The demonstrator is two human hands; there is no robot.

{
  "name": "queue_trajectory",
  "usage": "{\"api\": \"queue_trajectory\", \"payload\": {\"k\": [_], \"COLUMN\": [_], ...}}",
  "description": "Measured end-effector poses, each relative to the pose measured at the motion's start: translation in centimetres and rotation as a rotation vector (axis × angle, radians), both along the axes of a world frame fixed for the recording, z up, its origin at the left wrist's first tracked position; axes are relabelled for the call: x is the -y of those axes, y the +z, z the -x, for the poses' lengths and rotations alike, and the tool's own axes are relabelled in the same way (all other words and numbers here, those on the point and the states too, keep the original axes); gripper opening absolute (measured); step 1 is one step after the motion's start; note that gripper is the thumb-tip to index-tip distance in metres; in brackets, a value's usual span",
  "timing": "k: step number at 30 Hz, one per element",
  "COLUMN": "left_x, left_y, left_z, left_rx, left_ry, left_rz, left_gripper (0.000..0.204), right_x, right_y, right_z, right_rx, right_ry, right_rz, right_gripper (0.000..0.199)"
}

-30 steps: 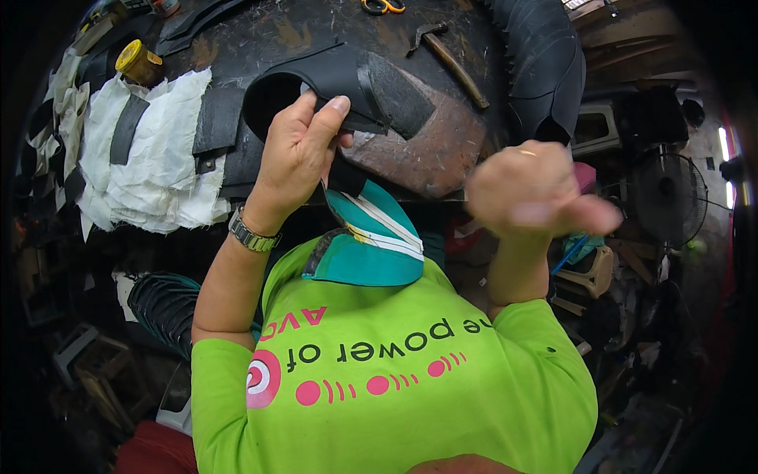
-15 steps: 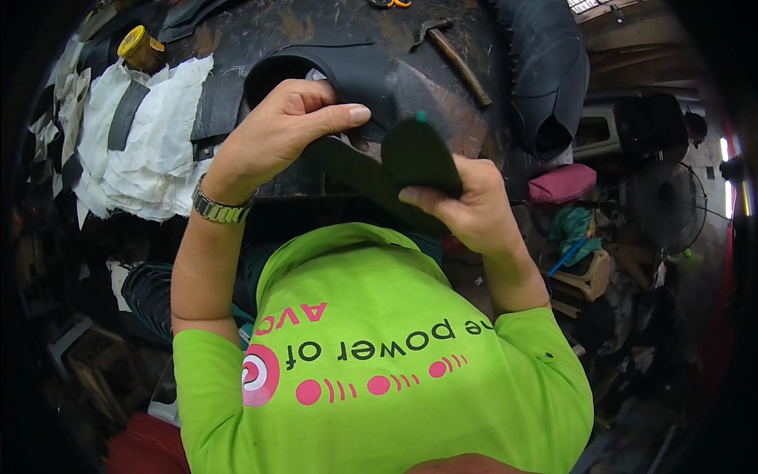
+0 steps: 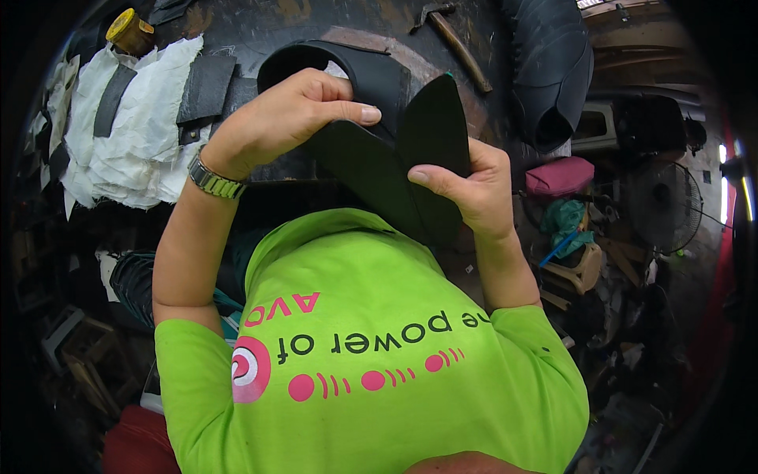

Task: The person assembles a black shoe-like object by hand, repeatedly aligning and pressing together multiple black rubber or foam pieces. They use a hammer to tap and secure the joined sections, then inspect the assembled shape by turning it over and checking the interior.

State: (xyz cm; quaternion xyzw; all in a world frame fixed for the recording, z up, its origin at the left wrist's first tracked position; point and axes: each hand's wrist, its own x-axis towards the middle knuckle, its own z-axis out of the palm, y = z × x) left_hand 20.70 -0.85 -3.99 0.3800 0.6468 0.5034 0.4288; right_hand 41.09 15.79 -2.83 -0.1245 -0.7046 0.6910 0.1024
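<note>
Between my hands is a black, flexible piece with two rounded flaps point(image 3: 436, 130) that meet in a V; it looks like leather or rubber. My left hand point(image 3: 296, 117), with a metal-banded watch on the wrist, pinches the left flap near its top edge. The thumb of my right hand point(image 3: 478, 193) presses on the face of the right flap, its fingers behind. A speck of green shows at the right flap's tip. Just beyond, a curled black piece point(image 3: 387, 79) rests on the dark worktable, partly hidden by my left hand.
A hammer point(image 3: 462, 55) lies at the far side of the table. Stacked black curved pieces point(image 3: 553, 71) stand at its right. To the left are white sheets point(image 3: 150, 150) with black patches on them, and a yellow-lidded jar point(image 3: 130, 33). A fan point(image 3: 663, 205) stands beyond a pink bag point(image 3: 559, 175).
The flaps have tilted more upright, so their faces show more. My right hand has shifted slightly right, still gripping its flap. The view has shifted a little.
</note>
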Motion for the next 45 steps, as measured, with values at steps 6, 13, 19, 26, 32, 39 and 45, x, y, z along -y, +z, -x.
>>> {"api": "queue_trajectory", "payload": {"k": [6, 13, 19, 26, 32, 39, 45], "left_x": [0.2, 0.1, 0.1, 0.3, -0.2, -0.4, -1.0], "left_y": [1.4, 1.7, 1.3, 0.9, 0.0, 1.1, -0.2], "left_z": [0.3, -0.1, 0.2, 0.7, 0.1, -0.5, -2.1], "left_rx": [0.031, 0.050, 0.102, 0.127, -0.028, -0.255, -0.373], "left_ry": [-0.046, -0.031, -0.051, -0.088, -0.015, -0.134, 0.078], "left_rz": [0.070, 0.071, 0.062, 0.060, -0.212, -0.073, -0.141], "left_gripper": [0.038, 0.037, 0.035, 0.031, 0.036, 0.027, 0.041], "right_x": [0.4, 0.4, 0.3, 0.6, 0.7, 1.1, 0.2], "right_y": [-1.2, -1.3, -1.6, -1.7, -1.7, -2.2, -0.7], "right_z": [0.2, 0.1, 0.1, 0.2, 0.4, 0.5, 0.5], "right_rx": [-0.015, 0.001, -0.007, -0.011, 0.020, 0.039, 0.048], "right_ry": [-0.049, -0.051, -0.051, -0.072, -0.106, -0.123, -0.159], "right_rz": [0.105, 0.163, 0.183, 0.215, 0.216, 0.246, -0.195], "right_gripper": [0.024, 0.025, 0.024, 0.022, 0.020, 0.021, 0.028]}}
